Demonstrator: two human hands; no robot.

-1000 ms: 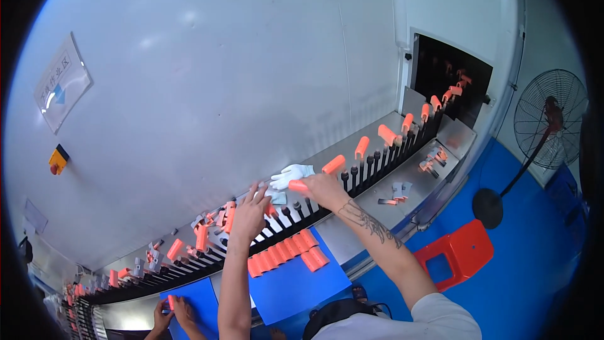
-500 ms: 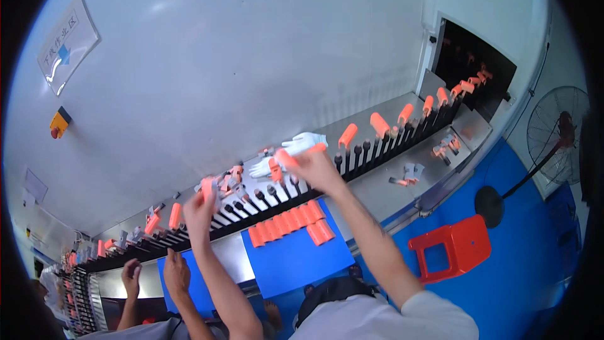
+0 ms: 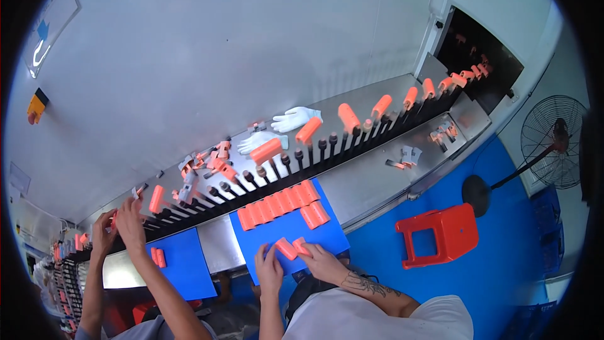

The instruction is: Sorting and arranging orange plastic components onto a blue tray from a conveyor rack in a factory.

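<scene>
Over the near edge of a blue mat, my left hand pinches an orange curved plastic shell. Close beside it, my right hand has its fingers closed on a second orange shell. The two shells nearly touch; whether they do I cannot tell. Farther up the mat lies a slanting row of several orange shells, with a shorter group of shells below its right end.
Behind the mat runs a line of black pegs, some carrying orange shells. White gloves and loose parts lie beyond. A co-worker's hands work at left. A red stool and fan stand right.
Both my hands have come back from the pegs to the mat's near edge, each with an orange shell. The co-worker's hands have moved up to the pegs. My view has shifted slightly.
</scene>
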